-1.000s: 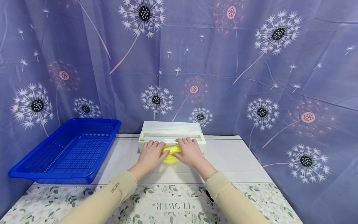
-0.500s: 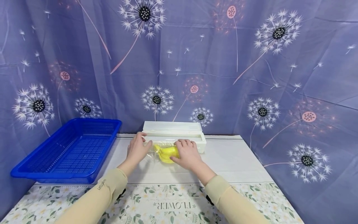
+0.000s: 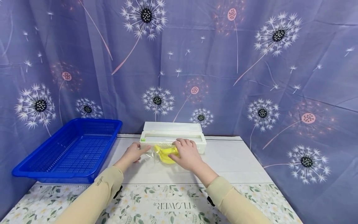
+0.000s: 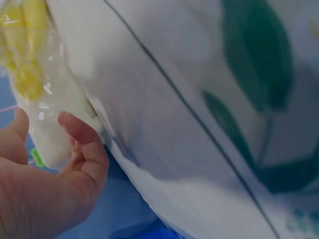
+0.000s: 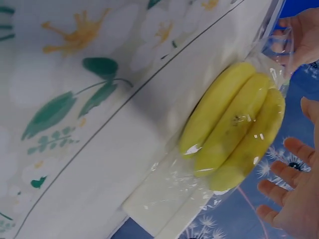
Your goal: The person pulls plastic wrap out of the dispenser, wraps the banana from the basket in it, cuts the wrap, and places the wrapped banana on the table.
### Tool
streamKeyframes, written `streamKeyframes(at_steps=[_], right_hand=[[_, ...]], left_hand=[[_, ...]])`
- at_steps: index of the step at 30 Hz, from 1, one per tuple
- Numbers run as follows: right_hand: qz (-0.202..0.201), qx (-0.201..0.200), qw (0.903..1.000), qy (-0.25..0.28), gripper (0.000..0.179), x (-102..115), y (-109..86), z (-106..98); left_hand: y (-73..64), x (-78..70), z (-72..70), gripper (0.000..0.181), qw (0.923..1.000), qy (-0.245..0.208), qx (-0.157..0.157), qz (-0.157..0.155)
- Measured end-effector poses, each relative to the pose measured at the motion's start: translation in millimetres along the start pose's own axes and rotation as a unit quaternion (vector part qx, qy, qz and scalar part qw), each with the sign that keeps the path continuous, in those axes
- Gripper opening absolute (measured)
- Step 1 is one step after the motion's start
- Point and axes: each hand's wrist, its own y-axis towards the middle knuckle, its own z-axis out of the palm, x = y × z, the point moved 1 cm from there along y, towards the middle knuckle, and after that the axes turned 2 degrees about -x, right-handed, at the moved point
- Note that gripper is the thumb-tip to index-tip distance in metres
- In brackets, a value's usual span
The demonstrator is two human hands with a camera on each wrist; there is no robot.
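Note:
A bunch of three yellow bananas (image 5: pixel 232 127) covered in clear plastic film (image 5: pixel 269 55) lies against the front of a white cling-film dispenser box (image 3: pixel 193 147). Its lid is raised at the back. Loose film trails off the stem end, toward my left hand (image 3: pixel 132 153). That hand is at the box's front left corner, thumb and index finger apart in the left wrist view, fingertips right beside the film. My right hand (image 3: pixel 188 155) hovers at the bananas' other end with its fingers spread. In the right wrist view a gap shows between those fingers and the fruit.
A blue plastic basket (image 3: pixel 103 161) stands at the left of the table. White cloth (image 3: pixel 226 165) covers the back of the table, flower-printed cloth (image 3: pixel 156 214) the front. A purple dandelion-print curtain (image 3: pixel 212 56) hangs close behind the box.
My left hand has left the bananas, moving left to the box's end and then down toward its front corner. My right hand stays by the bananas, its fingers now lifted and looser.

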Motion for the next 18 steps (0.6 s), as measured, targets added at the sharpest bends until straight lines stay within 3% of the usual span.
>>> streamKeyframes(at_steps=[4, 11, 18], right_hand=[[-0.011, -0.001, 0.9999, -0.001, 0.055, 7.0, 0.1, -6.5], [-0.031, -0.005, 0.9995, 0.004, 0.052, 21.6, 4.7, -16.9], [-0.047, -0.011, 0.9988, 0.000, 0.050, 39.5, 17.2, -25.3]], left_hand=[[6.5, 5.7, 1.3, 0.058, 0.9999, -0.004, 0.016, -0.006], [12.8, 10.7, 5.1, 0.057, 0.9984, -0.043, 0.027, -0.025], [20.8, 14.5, 5.7, 0.054, 0.9999, -0.002, 0.013, 0.004]])
